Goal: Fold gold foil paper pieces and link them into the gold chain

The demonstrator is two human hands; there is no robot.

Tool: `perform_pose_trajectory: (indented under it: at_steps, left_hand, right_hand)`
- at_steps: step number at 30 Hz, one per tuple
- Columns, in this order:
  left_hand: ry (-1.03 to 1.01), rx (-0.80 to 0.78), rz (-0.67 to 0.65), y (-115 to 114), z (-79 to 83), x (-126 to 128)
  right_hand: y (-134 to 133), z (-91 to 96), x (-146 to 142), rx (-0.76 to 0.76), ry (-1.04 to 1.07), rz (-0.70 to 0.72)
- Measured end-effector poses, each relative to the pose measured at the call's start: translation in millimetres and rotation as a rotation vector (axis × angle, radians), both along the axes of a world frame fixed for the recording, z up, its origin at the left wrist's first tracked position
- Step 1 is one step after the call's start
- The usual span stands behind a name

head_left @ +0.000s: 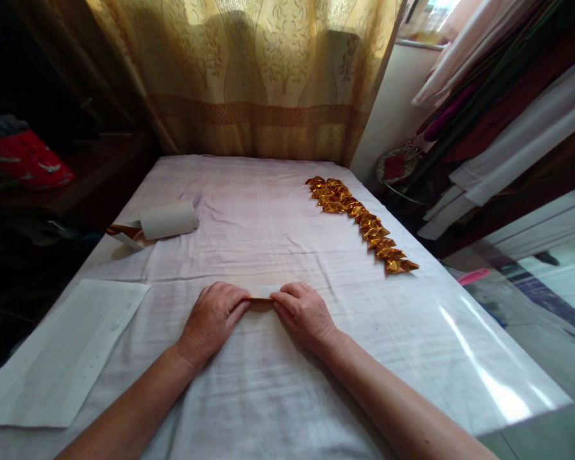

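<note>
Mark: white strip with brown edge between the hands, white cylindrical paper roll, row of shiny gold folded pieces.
White strip with brown edge (261, 296), head view: exposed middle.
White cylindrical paper roll (168, 220), head view: outer side.
Row of shiny gold folded pieces (370, 229), head view: middle piece.

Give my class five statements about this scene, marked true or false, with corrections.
1. The left hand and right hand hold one paper piece. True.
2. The pale roll lies beyond the flat sheet. True.
3. The flat sheet is under the right hand. False: it lies left of both hands.
4. The gold pieces lie on the white cloth. True.
5. The pale roll touches the gold pieces. False: they lie well apart.
</note>
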State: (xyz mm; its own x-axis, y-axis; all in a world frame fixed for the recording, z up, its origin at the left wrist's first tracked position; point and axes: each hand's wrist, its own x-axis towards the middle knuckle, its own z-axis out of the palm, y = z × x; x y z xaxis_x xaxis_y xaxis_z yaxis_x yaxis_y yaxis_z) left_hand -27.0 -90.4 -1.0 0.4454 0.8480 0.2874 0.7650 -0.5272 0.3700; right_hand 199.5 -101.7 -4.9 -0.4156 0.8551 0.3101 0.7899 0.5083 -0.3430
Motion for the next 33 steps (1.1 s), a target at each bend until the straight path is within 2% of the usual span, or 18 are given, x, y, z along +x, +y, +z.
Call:
perform_pose_trajectory:
  at_steps: [5, 11, 16, 22, 25, 29, 33]
  left_hand:
    - [-0.005, -0.005, 0.023, 2.3, -1.3, 0.8]
    - [-0.004, 0.008, 0.076, 0.6, -2.8, 6.1]
    - [0.022, 0.079, 0.108, 0.5, -6.9, 9.9]
    - [0.073, 0.085, 0.082, -0.5, -6.7, 10.6]
    - [0.089, 0.092, 0.071, -1.6, -4.7, 12.4]
    - [0.124, 0.110, 0.066, -3.2, -4.0, 14.2]
    - [0.161, 0.127, 0.066, -3.9, -2.7, 14.7]
  right_hand:
    - [5.6, -1.7, 0.5, -0.081, 0.112, -0.037]
    - [6.9, 0.4, -4.9, -0.116, 0.064, -0.104]
    - [7.4, 0.4, -9.5, -0.116, 0.038, -0.174]
    - [5.0, 0.0, -11.0, -0.096, -0.019, -0.138]
    - [3.1, -0.1, -13.7, -0.076, -0.084, -0.054]
    - [-0.8, -1.4, -16.2, -0.143, -0.181, 0.072]
    - [-7.8, -2.0, -7.4, -0.190, -0.243, 0.063]
